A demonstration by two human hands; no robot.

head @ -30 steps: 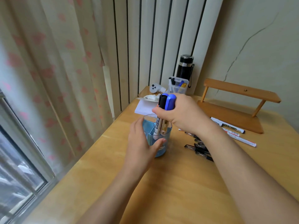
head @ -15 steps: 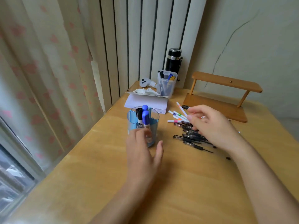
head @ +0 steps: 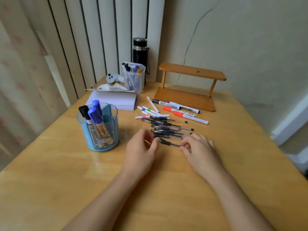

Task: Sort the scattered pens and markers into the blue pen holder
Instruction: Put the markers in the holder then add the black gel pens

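The blue pen holder stands left of centre on the wooden table, with one black-capped marker and two blue-capped markers upright in it. A pile of black gel pens lies to its right. Behind the pile are thin white colour-tipped pens and whiteboard markers, two with orange caps. My left hand pinches the left end of the nearest gel pen. At that pen's right end my right hand pinches it too. The pen is low over the table.
A white paper stack lies behind the holder. A clear container with pens, a black flask, a white controller and a small wooden shelf stand along the back. The table's right edge drops off.
My right hand let the markers go into the holder and moved right to the pen pile. My left hand left the holder and joined it on the nearest gel pen.
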